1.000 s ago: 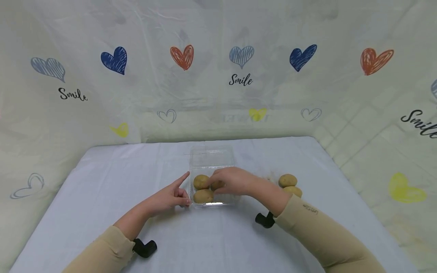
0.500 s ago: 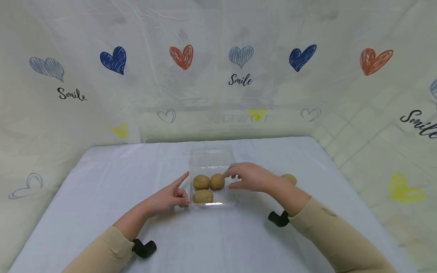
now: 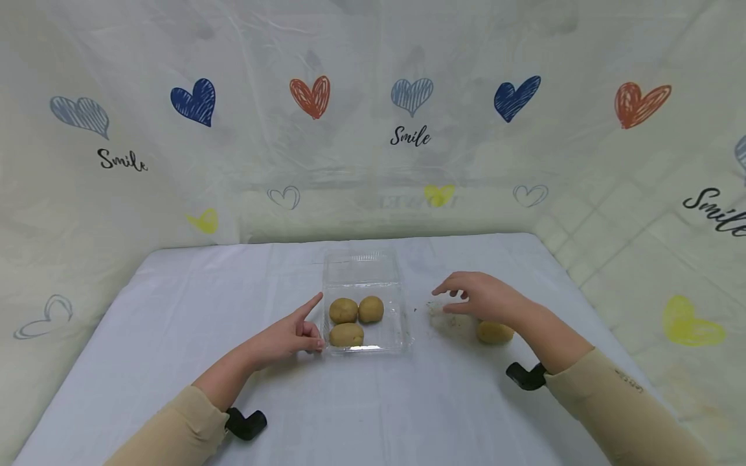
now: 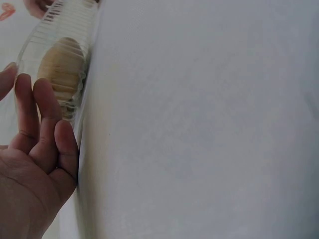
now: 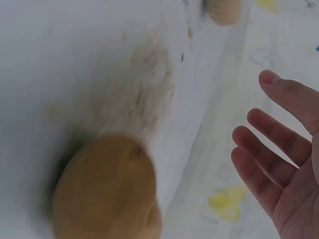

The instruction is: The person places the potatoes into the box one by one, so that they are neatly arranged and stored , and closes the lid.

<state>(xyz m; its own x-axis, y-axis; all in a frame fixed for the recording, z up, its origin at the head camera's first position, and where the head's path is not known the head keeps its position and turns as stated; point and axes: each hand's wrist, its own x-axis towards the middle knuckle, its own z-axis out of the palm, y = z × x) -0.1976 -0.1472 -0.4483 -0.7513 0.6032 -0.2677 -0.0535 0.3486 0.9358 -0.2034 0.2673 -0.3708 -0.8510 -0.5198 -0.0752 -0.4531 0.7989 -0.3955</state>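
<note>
A clear plastic clamshell container lies with its lid folded back on the table. Inside it sit three potatoes, two in back and one in front. My left hand is at the container's left side, index finger extended along it and the other fingers loosely bent; the left wrist view shows a potato through the ribbed wall. To the right of the container, my right hand hovers with fingers apart, holding nothing. Below it rests another potato, large in the right wrist view with a second one partly behind it.
Brown dirt specks mark the white tablecloth between the container and the potatoes at right. A pale curtain printed with hearts hangs behind the table. Black angled pieces are on both wrists.
My right hand has let go of a potato in the container's back row and moved right, out over the potatoes on the table. The left hand has stayed in place.
</note>
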